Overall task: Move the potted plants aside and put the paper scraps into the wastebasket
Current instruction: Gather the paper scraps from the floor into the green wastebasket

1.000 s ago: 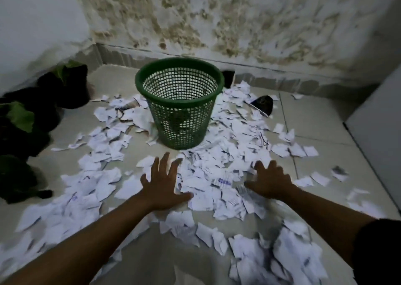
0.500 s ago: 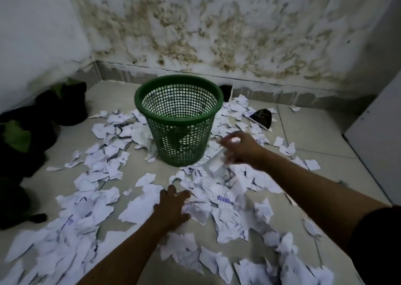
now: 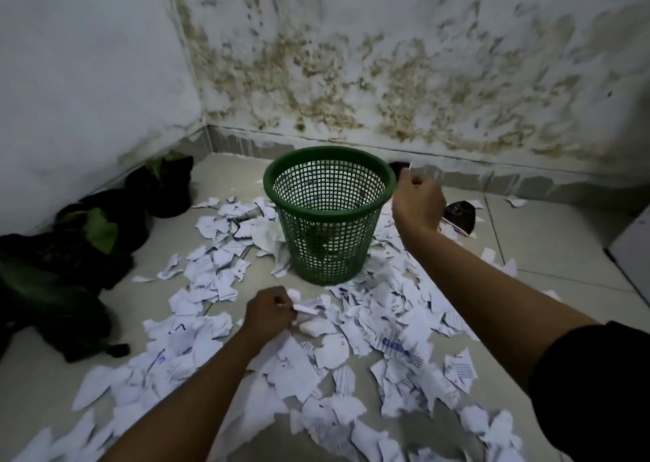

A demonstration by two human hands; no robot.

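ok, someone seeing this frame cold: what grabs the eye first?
The green mesh wastebasket standing upright mid-floor, ringed by a litter of torn white paper scraps across the tiles. Next, the two hands: the right hand raised beside the basket's rim with fingers curled, the left hand low on the floor pinching a scrap. Behind it all, the brown-stained back wall, with dark potted plants lined along the left wall.

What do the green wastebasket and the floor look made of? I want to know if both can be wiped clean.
The wastebasket looks like moulded plastic: uniform green, open square mesh, smooth rim. The floor appears to be pale, slightly glossy tile, with straight joint lines showing.
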